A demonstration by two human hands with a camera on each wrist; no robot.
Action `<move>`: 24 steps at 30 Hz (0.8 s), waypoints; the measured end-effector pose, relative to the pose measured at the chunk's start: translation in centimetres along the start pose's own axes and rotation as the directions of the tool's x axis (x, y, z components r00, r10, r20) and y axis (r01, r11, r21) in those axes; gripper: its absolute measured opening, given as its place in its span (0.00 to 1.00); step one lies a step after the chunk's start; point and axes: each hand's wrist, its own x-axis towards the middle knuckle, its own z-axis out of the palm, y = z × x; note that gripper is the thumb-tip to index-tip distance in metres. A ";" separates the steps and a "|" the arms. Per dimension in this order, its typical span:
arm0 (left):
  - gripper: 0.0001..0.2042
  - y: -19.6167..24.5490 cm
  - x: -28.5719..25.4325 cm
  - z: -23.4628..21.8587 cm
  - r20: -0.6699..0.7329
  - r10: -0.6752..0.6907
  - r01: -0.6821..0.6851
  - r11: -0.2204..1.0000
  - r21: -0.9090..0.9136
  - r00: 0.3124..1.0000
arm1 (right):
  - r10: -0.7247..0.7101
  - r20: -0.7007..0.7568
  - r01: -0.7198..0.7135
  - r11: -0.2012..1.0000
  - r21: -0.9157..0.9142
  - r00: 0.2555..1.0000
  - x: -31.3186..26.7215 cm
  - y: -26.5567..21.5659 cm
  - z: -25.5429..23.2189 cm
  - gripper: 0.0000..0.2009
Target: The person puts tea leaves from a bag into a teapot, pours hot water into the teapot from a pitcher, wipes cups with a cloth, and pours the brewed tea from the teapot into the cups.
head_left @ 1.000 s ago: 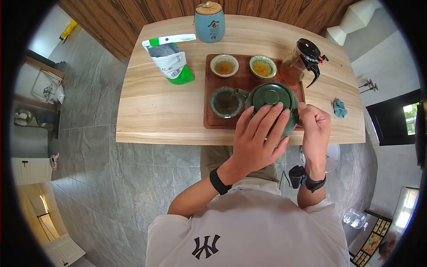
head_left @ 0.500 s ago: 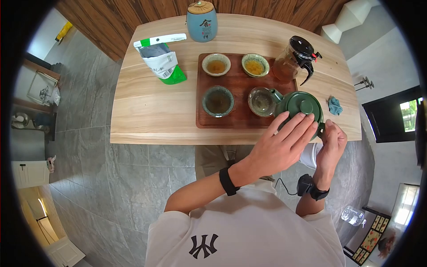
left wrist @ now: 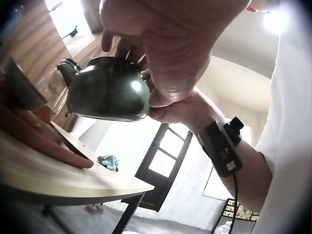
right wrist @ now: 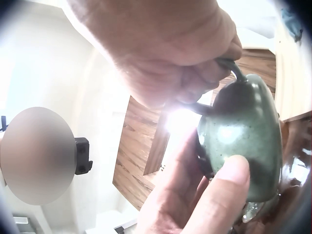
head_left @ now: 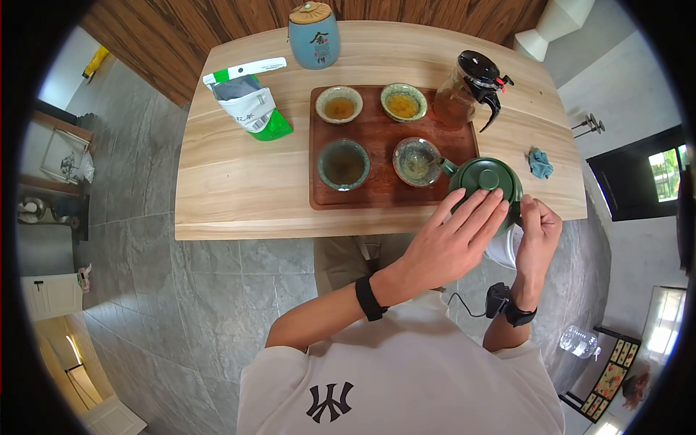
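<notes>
A dark green teapot is held tilted, clear of the tabletop, its spout at the rim of the front right cup. My right hand grips the teapot's handle, fingers curled round it. Across the lid rest the straight fingers of my left hand, and the right wrist view shows its thumb against the pot's side. Dark liquid fills the front left cup. Behind stand two cups of amber tea, one at left and one at right.
The cups stand on a brown wooden tray. At its back right corner is a glass pot with a black lid and handle. A blue jar, a white and green packet and a crumpled blue cloth are also on the table.
Both hands have carried the teapot right, from the front left cup to the front right one. Its spout now sits over that cup's rim. The head view has shifted slightly.
</notes>
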 end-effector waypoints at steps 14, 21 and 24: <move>0.36 -0.1 -0.1 -0.3 -0.009 -0.001 0.001 1.000 -0.008 1.000 | 0.007 -0.005 -0.007 0.999 -0.053 1.000 0.0 -1.3 0.2 0.21; 0.37 -0.1 0.1 -0.4 -0.026 -0.005 0.004 1.000 -0.020 1.000 | 0.006 0.003 -0.005 0.999 -0.048 1.000 0.1 -1.7 0.3 0.21; 0.37 -0.1 0.1 -0.6 -0.024 -0.008 0.008 1.000 -0.017 1.000 | -0.003 -0.001 0.003 0.999 -0.040 1.000 0.2 -1.5 0.3 0.21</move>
